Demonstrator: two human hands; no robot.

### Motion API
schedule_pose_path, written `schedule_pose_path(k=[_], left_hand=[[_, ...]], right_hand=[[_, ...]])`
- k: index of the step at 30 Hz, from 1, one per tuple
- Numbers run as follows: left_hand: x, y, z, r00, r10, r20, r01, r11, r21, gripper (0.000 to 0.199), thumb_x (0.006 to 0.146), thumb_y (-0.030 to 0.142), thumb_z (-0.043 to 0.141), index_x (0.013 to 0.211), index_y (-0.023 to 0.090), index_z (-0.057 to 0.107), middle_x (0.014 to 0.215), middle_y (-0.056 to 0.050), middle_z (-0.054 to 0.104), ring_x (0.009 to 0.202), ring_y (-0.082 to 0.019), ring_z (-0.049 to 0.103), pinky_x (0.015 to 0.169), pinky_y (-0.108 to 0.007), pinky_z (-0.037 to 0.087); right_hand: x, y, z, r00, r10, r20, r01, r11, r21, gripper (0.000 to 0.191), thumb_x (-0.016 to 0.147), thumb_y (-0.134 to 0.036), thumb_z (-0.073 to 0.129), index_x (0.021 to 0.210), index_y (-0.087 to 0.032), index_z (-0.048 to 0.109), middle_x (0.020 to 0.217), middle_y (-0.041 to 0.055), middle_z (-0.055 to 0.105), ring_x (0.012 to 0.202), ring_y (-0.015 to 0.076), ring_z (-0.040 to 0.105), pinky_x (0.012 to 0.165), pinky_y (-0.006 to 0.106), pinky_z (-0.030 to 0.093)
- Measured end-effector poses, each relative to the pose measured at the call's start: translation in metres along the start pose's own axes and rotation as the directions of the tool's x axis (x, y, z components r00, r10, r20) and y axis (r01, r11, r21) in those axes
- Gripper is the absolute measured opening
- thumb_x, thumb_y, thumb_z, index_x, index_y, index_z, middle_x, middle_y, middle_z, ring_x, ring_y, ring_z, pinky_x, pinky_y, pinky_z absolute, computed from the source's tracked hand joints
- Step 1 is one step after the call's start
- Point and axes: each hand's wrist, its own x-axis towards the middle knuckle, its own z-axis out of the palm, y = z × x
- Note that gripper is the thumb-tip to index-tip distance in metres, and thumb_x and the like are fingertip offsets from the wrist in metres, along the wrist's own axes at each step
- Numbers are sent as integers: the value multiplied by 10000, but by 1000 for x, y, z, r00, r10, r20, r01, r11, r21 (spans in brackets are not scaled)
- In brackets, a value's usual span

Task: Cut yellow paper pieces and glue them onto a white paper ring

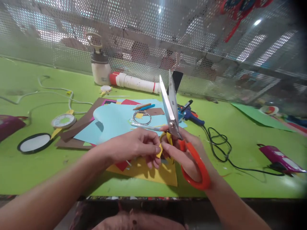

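My left hand (141,147) pinches a small yellow paper piece (159,151) between thumb and fingertips. Close beside it, my right hand (187,153) has a pair of scissors (171,118) hooked on it, one orange handle loop round the hand and the blades pointing up, slightly apart. The right fingertips also reach the yellow piece, which seems to curl into a strip near them. Below both hands lies a yellow sheet (165,175), with a red scrap (122,165) by its left part. Light blue paper (112,118) spreads behind the hands.
Two coloured pencils (144,107) and a metal ring (142,117) lie on the blue paper. Rightward are a blue glue gun (195,118), its black cable (216,140) and a purple box (280,158). Tape rolls (63,120) are at left. A spray bottle (100,67) stands before the mesh screen.
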Motion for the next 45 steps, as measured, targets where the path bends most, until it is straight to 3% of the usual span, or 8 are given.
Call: schedule_pose_path(k=[5,12,16,23,29,36,41,45], left_hand=[[2,-3,2,998,20,-52,-23,998,-60,43,808,185,607,807,143,597,772,-66,693,733,-173,663,667,-297,533],[5,-6,10,983,55,-174,-74,992,-102,210,813,334,654,767,150,564,734,-55,682,696,-169,672,638,-277,518],[2,-3,9,984,66,-166,-76,996,-52,210,815,328,648,749,151,557,725,-51,682,681,-157,662,625,-264,506],[-3,3,2,998,11,-64,-5,995,96,131,836,232,581,735,151,567,669,-33,678,610,-117,606,613,-243,461],[-3,3,2,984,21,-175,13,981,194,128,802,237,579,698,171,542,623,-5,639,594,-130,585,560,-243,425],[-5,6,1,989,26,-144,12,966,257,93,782,244,566,718,177,566,608,-2,627,588,-141,572,554,-249,414],[-5,7,1,986,47,-162,-7,971,239,95,772,224,574,690,177,578,606,-10,628,585,-138,558,555,-249,401],[-5,1,0,979,89,-184,-70,992,107,60,786,192,572,736,173,599,657,-16,649,644,-145,585,615,-258,431]], right_hand=[[-2,4,3,982,-84,-169,83,996,-12,261,884,-181,577,1135,-247,555,786,-45,562,605,69,576,589,191,503],[-6,12,10,939,-186,-291,175,983,-63,293,883,-165,578,1163,-244,536,819,-37,560,611,59,578,581,166,516],[-4,9,9,943,-200,-265,180,979,-98,285,882,-172,574,1161,-223,541,808,-30,574,635,74,596,598,176,531],[-5,5,-2,985,-135,-104,116,978,-171,308,853,-128,577,1147,-220,570,756,-36,556,583,75,547,564,187,512],[-7,4,1,983,-135,-122,107,972,-211,325,854,-121,568,1162,-225,561,760,-26,576,586,83,534,534,197,469],[-7,3,2,984,-147,-97,123,967,-221,323,838,-132,593,1149,-218,571,744,-39,564,564,70,508,516,183,455],[-8,3,3,978,-172,-121,145,968,-203,325,832,-118,594,1138,-226,577,740,-36,567,573,85,534,520,199,471],[-8,5,3,975,-125,-186,115,991,-63,314,862,-160,588,1166,-233,561,789,-19,575,610,102,561,565,234,491]])
